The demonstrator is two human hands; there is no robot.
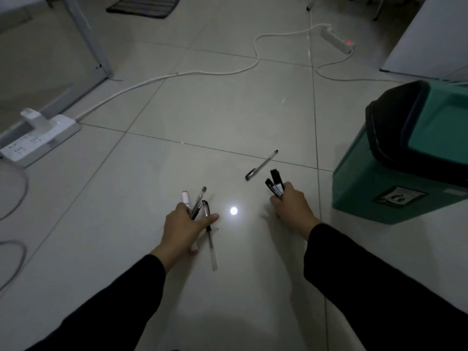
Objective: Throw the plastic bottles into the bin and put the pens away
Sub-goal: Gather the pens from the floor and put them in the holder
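My left hand holds a loose bunch of pens just above the tiled floor, among them a white marker with an orange tip. One clear pen trails down from that hand towards me. My right hand is closed on two or three dark-capped pens that stick up from the fist. A single clear pen with a black cap lies alone on the floor, just beyond and left of my right hand. A green bin with a black liner stands at the right. No plastic bottle is in view.
A white power strip lies at the left, its cable running across the floor to a second strip at the back right. A grey table leg stands back left. A white cabinet is back right. A bright light spot reflects off the tile.
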